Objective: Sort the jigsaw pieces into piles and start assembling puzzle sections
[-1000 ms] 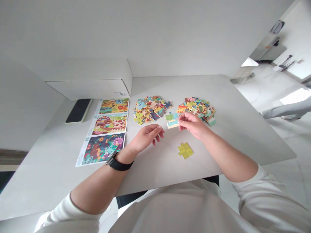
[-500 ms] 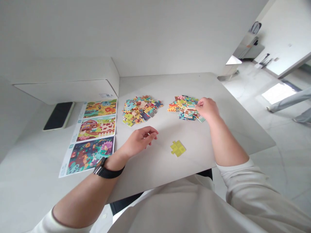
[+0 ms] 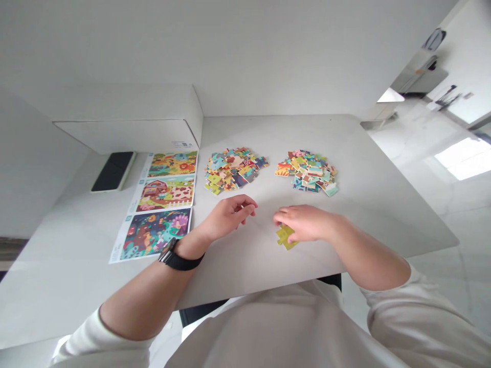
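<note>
Right hand (image 3: 305, 222) over green piece (image 3: 285, 235), we can't tell if pinching; left hand (image 3: 229, 214) loosely spread, empty; puzzle piles (image 3: 235, 168) unjoined.

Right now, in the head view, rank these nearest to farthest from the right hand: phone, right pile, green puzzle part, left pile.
1. Green puzzle part, partly under the right hand
2. Right pile, beyond it
3. Left pile, leftward
4. Phone, far left

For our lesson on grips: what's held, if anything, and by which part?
The right hand partly covers the yellow-green puzzle section, fingers at its far edge, thumb over its near side; gripping cannot be confirmed. The left hand appears empty.
</note>
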Demonstrator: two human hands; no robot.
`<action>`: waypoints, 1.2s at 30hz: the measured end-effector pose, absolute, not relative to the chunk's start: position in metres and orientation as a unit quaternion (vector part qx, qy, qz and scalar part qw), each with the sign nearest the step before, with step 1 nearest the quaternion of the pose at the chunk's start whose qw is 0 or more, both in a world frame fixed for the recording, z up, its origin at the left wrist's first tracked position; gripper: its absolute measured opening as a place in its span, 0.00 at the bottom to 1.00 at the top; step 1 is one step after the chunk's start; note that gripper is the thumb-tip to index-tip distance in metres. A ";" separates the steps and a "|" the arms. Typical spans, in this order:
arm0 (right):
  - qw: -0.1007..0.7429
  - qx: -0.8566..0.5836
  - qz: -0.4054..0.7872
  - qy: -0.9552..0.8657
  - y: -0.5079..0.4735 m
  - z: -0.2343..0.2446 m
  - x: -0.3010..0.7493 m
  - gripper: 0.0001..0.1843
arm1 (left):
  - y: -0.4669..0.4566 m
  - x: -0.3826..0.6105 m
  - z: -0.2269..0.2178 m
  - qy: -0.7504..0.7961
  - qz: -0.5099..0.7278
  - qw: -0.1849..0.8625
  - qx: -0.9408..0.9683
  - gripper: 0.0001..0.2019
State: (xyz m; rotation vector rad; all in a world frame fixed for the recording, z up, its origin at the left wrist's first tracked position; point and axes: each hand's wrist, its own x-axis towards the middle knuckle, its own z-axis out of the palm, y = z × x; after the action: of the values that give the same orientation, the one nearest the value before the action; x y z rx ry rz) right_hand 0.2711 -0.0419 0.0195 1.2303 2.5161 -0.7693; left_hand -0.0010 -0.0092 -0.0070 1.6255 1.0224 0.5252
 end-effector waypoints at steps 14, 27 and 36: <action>0.117 0.430 -0.239 0.862 -0.046 0.035 0.274 0.29 | -0.005 -0.002 -0.012 0.428 0.250 0.564 0.660 0.16; -0.279 0.365 -0.212 0.862 -0.033 0.031 0.282 0.15 | -0.005 0.000 -0.012 0.400 0.245 0.602 0.647 0.20; -0.371 0.374 -0.383 0.759 -0.028 0.002 0.256 0.06 | -0.012 0.002 -0.003 0.367 0.273 0.698 0.550 0.18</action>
State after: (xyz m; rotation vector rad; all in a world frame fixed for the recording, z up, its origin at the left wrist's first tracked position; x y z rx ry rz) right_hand 0.2564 -0.0281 0.0024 1.5735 3.1884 -1.6079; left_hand 0.0015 -0.0117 -0.0030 1.2268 0.8176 0.6095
